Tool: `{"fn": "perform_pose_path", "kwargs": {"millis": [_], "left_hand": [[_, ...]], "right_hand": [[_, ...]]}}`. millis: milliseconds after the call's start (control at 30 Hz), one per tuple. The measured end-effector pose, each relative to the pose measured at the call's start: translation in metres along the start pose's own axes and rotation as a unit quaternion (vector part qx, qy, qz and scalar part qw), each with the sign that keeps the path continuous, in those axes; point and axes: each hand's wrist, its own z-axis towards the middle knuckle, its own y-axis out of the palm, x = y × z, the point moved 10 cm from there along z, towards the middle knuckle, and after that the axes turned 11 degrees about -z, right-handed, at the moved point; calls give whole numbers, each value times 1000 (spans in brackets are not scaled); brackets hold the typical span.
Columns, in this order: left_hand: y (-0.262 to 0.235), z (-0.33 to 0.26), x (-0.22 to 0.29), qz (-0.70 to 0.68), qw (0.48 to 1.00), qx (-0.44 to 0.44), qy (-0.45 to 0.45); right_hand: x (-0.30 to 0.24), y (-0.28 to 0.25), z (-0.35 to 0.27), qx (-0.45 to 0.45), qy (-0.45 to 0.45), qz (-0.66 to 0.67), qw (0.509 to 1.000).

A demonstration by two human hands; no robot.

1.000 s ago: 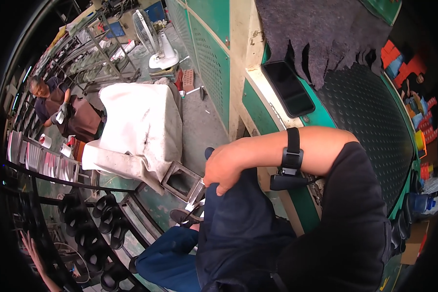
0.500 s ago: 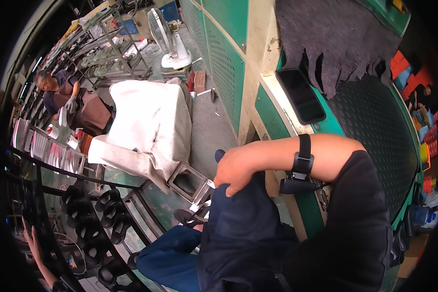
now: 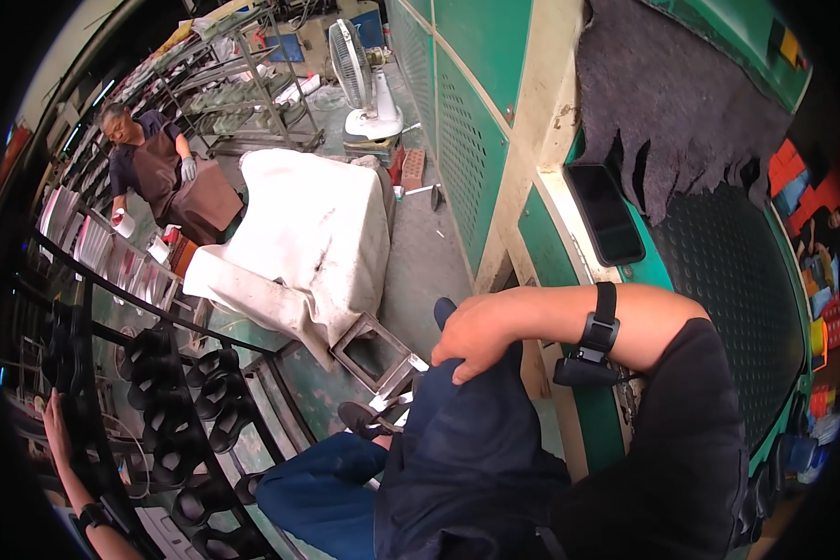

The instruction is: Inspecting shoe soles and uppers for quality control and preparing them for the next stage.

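Right hand (image 3: pixel 476 336) curled, fingers together, resting on raised knee (image 3: pixel 467 411) in dark blue trousers, gripping nothing. Left hand (image 3: pixel 54 420) far left of knee, raised by rack of black soles (image 3: pixel 173 411); open or closed, cannot tell. Black phone (image 3: pixel 605 213) above-right of knee on green machine (image 3: pixel 728 271).

Single view: head-worn fisheye, left of a side-by-side pair, looking steeply down over the wearer's own body. Upright, not mirrored. Close in the lower middle: the right hand (image 3: pixel 476 338) resting on a dark blue knee (image 3: pixel 457 439), forearm crossing in from the right. Farther out, a green machine panel (image 3: pixel 467 121) climbs to the top edge, and a shoe rack (image 3: pixel 187 420) curves along the left rim. Straight edges bow toward a black border. No second view for overlap.
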Motion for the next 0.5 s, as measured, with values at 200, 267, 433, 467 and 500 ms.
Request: {"fn": "perform_pose_path", "kwargs": {"millis": [200,267,433,467,500], "left_hand": [[-6,5,-6,40,999,25,5],[-8,6,-10,57,998,27,3],[-14,9,-19,102,994,23,-9],[-14,9,-21,112,993,20,-12],[-15,9,-21,126,992,21,-13]], "right_hand": [[-1,-1,-2,5,-5,4,1000],[-1,-1,-1,5,-6,5,1000],[0,1,1,2,-1,4,1000],[0,1,2,2,-3,1,1000],[0,2,2,-3,-2,-6,1000]]}}
